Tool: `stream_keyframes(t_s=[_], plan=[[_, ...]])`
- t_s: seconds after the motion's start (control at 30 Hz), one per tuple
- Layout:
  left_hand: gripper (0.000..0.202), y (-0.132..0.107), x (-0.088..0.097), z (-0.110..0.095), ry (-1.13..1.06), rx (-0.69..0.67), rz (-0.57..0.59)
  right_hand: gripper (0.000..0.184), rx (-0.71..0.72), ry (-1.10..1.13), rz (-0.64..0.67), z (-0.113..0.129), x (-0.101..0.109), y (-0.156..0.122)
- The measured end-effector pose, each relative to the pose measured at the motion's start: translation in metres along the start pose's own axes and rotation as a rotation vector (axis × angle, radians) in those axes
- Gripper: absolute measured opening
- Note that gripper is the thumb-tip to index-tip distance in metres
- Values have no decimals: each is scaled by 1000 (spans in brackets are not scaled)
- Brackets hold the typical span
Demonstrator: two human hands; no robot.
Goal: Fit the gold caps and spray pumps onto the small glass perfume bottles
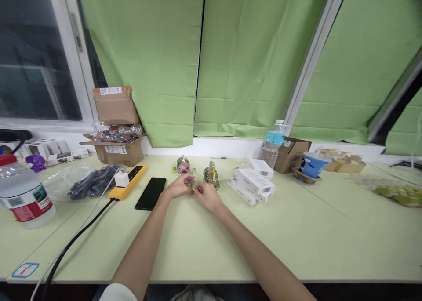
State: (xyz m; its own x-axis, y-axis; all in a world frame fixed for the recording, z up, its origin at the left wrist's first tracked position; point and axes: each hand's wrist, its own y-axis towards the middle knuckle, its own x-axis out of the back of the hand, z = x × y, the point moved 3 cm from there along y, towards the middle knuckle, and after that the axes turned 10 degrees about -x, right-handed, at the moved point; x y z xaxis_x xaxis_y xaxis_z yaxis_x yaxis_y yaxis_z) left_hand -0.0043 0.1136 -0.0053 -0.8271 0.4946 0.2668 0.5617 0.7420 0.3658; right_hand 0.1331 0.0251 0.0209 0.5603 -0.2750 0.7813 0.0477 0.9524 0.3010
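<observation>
- Tabletop (198, 248) looked smooth, with a faint satin sheen.
- Gold-toned piece (213, 174) shone like polished metal.
- Round ornament (183, 165) was clear and glossy; glass or plastic, could not tell.
- Phone (151, 194) showed smooth, dark glass.
- Power strip (133, 179) looked like yellow plastic, fairly smooth.
- White boxes (253, 182) were smooth paperboard.
- Brown carton (134, 154) was matt cardboard.
- Bottle (269, 150) was clear, shiny plastic.
- Green curtains (250, 72) hung as matt, creased cloth.

We can read no text: the sticker (25, 270) by the near edge of the surface (198, 257) and the blue label (274, 137) on the bottle (268, 154) by the far edge are illegible.
</observation>
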Motion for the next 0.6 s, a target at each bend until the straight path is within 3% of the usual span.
stream_keyframes(t_s=[0.17, 0.47, 0.6], plan=[[67, -2, 10, -7, -128, 91, 113, 15, 35, 33, 17, -3, -5, 3], [42, -11, 29, -5, -8, 89, -8, 12, 39, 117, 63, -10, -11, 5], [43, -10, 30, -6, 70, 100, -48, 10, 37, 136, 57, -10, -12, 5]])
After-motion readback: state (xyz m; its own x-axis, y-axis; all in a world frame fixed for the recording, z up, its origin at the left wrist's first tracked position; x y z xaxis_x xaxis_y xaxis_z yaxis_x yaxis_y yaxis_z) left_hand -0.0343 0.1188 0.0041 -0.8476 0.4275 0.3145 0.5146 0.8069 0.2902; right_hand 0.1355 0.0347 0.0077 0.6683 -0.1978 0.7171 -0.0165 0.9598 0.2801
